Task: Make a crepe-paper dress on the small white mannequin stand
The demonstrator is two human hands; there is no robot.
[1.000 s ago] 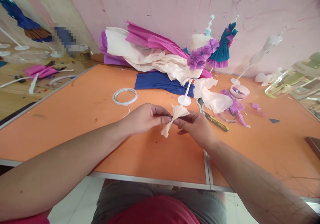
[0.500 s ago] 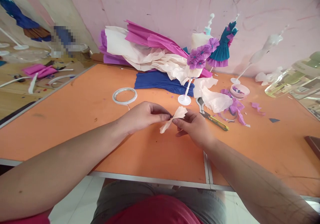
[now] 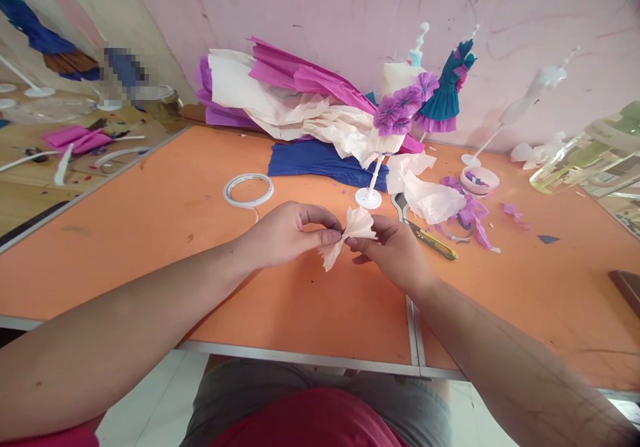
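Tape roll (image 3: 249, 189) and cutter (image 3: 431, 240) lie apart.

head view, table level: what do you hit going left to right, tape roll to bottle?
tape roll → left hand → cream paper bow → right hand → yellow-handled cutter → small white dish → clear bottle

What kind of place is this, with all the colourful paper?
Probably a paper-craft worktable. A pile of magenta, cream and blue crepe paper lies on the orange table, small white doll stands wear paper dresses, and a ring of white tape sits near both hands, which pinch a cream pleated paper bow.
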